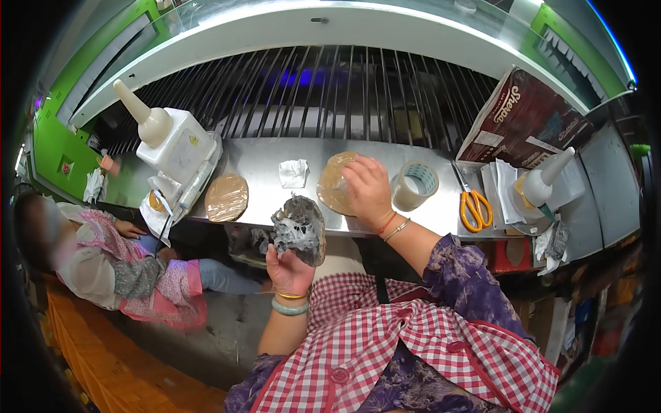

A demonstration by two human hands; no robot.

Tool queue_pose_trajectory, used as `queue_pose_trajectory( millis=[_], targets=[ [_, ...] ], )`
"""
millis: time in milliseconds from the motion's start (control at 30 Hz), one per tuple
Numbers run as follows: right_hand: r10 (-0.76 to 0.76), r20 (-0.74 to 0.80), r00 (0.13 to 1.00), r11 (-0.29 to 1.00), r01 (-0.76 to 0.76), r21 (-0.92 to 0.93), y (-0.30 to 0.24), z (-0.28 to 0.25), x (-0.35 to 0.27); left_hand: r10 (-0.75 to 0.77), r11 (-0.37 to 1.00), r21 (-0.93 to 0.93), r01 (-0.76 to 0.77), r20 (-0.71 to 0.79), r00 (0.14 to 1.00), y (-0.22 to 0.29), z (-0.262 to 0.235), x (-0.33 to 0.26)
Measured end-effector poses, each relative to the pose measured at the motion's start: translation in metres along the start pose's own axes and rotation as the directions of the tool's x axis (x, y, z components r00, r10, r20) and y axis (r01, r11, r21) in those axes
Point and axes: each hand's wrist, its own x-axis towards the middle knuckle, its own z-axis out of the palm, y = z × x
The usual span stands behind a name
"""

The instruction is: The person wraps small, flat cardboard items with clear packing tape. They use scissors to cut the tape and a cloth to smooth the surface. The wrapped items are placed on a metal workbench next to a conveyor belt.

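Observation:
My left hand is closed round the lower edge of a rough lump, dark at the rim with stringy grey-white material across its face. It is held up in front of the bench edge. On the metal bench, my right hand has its bent fingers over the right side of a round tan pad that looks wrapped in shiny clear tape; the thumb is hidden. A similar tape-wrapped brown pad lies further left. Between the two pads sits a folded white paper. Just right of my right hand stands a wide roll of tape.
Orange-handled scissors lie at the bench's right. Beyond them are a white nozzle bottle and a maroon printed bag. A large white nozzle bottle stands left. Dark bars run behind the bench. A person sits at left.

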Motion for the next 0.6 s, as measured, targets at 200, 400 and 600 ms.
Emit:
queue_pose_trajectory(
  millis=[200, 400, 600],
  targets=[
    [0.002, 0.192, 0.981, 1.0, -0.003, 0.005, -0.008, 0.014, -0.021, -0.013, 1.0, 0.009, 0.012, 0.008, 1.0, -0.003, -0.002, -0.007],
    [0.006, 0.077, 0.997, 0.973, -0.023, 0.231, -0.001, 0.0, -0.012, -0.022, 0.997, 0.068, 0.022, -0.003, 1.0, -0.006, -0.007, -0.014],
    [0.065, 0.284, 0.957, 0.972, -0.126, 0.201, 0.022, 0.027, -0.018, -0.086, 0.993, 0.078, 0.088, -0.019, 0.996, -0.013, -0.008, -0.018]
  ],
)
